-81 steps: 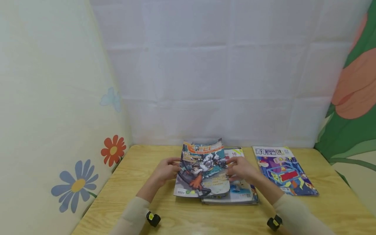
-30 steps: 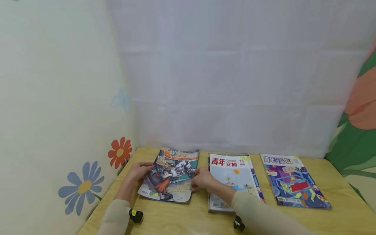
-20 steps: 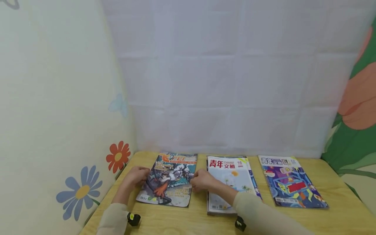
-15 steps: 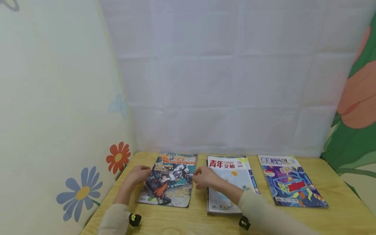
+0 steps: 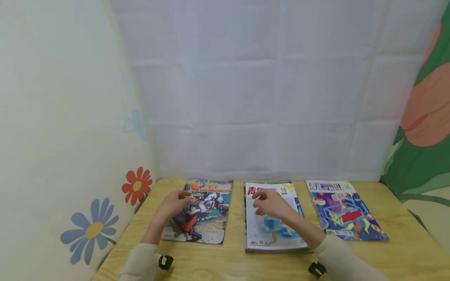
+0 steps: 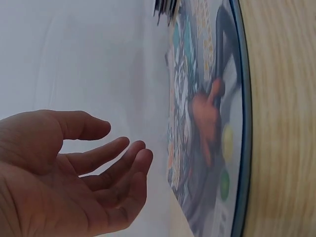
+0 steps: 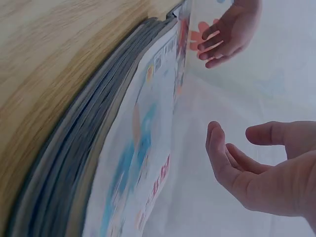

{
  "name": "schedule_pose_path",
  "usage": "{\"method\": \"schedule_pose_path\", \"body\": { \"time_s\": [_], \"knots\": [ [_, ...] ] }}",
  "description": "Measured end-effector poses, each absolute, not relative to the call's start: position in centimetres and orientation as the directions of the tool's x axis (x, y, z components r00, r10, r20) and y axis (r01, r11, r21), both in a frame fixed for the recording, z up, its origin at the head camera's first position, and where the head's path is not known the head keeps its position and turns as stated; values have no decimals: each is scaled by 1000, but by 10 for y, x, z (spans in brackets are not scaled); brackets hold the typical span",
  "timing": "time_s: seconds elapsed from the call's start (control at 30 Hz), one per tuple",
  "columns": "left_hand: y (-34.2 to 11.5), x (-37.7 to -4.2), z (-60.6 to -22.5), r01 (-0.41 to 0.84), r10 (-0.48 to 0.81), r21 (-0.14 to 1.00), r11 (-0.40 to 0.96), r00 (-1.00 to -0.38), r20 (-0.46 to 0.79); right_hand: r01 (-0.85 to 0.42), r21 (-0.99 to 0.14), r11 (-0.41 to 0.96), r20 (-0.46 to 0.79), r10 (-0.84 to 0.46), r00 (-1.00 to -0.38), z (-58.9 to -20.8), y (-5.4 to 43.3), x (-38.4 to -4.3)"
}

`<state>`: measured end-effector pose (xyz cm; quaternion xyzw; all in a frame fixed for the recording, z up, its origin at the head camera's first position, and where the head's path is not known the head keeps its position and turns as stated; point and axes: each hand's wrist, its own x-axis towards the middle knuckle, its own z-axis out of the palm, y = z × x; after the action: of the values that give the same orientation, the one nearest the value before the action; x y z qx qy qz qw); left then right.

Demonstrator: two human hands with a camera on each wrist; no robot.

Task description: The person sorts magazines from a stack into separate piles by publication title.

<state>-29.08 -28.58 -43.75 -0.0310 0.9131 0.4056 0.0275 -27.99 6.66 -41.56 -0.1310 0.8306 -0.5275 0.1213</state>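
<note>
At the left of the table lies a comic-style magazine (image 5: 207,218) with an orange title and a figure in red and black. My left hand (image 5: 174,203) hovers over its left edge, fingers loosely bent and holding nothing; the left wrist view shows a gap between that hand (image 6: 94,173) and the cover. In the middle is a stack of magazines (image 5: 274,230), topped by a white cover with red lettering. Above this stack hangs my right hand (image 5: 272,203), relaxed and holding nothing. The right wrist view shows the stack's layered edges (image 7: 74,148) apart from the fingers.
A purple magazine (image 5: 348,212) with a white title band lies at the right of the wooden table (image 5: 211,265). Behind the table hangs a white cloth (image 5: 225,97). Flower-printed walls (image 5: 70,117) stand at both sides.
Both hands carried the comic-style magazine left from the stack and laid it on the table. They then let go; the right hand rose and moved right, over the stack.
</note>
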Motion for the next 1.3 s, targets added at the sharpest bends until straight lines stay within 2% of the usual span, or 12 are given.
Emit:
{"method": "schedule_pose_path", "body": {
  "time_s": [0.2,0.73,1.03,1.3],
  "knots": [
    [-259,-291,-439,40,20,709,704,-999,36,-99,-902,419,-18,-266,-964,-420,96,-279],
    [-188,-271,-451,226,191,741,633,-972,133,-98,-814,572,-27,-207,-978,-428,157,-275],
    [-155,-280,-458,189,283,825,533,-959,37,-129,-739,661,-35,-230,-973,-434,177,-273],
    [-137,-289,-464,239,333,755,611,-942,29,-12,-702,712,-139,-154,-978,-443,188,-274]
  ]
}}
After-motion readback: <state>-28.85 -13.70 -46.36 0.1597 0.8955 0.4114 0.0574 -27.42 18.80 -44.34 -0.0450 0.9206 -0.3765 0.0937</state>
